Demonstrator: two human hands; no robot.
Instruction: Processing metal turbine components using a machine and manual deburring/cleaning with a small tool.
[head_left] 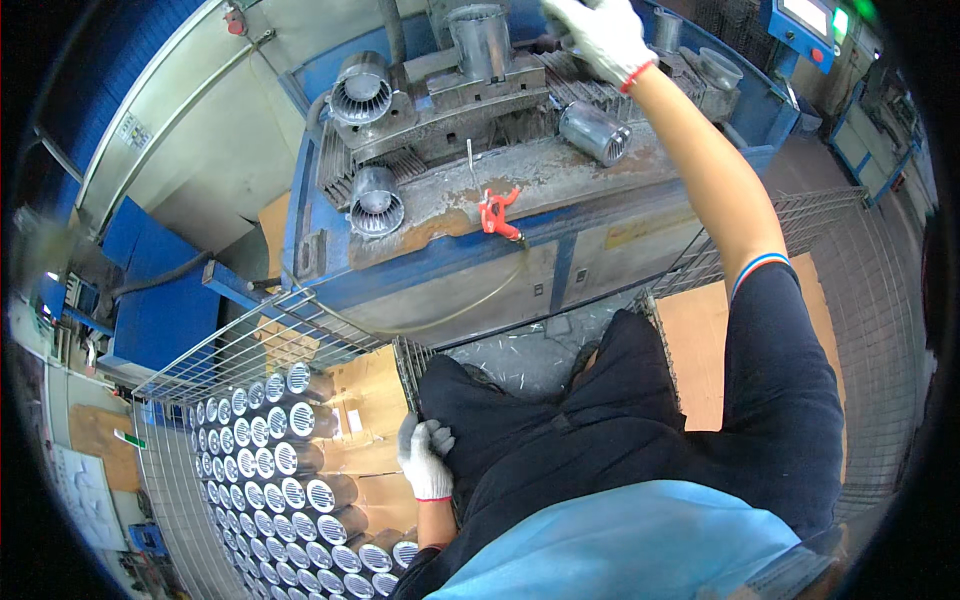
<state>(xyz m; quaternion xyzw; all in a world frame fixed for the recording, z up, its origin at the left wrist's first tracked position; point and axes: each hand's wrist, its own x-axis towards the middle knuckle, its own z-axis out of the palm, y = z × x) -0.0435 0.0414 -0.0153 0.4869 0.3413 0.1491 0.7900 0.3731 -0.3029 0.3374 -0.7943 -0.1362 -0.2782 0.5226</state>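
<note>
My right hand [603,40], in a white glove with a red cuff, reaches over the machine's metal bed at the top edge, its fingers stretched out and apart. No held thing shows in it, though the frame cuts off part. Below it a slotted metal cylinder [596,134] lies on its side. My left hand [425,458], gloved too, hangs low beside my left knee at the basket's edge, fingers loosely bent and apart, with nothing visible in them. A red air gun [496,212] rests on the bed's front ledge.
More cylinders stand or lie on the machine: a tall one [480,42], a finned one [361,90] and another [376,202]. Rows of silver cylinders fill the left wire basket [250,345], lined with cardboard [365,400]. A second wire basket [800,215] stands right. A control panel [803,30] is top right.
</note>
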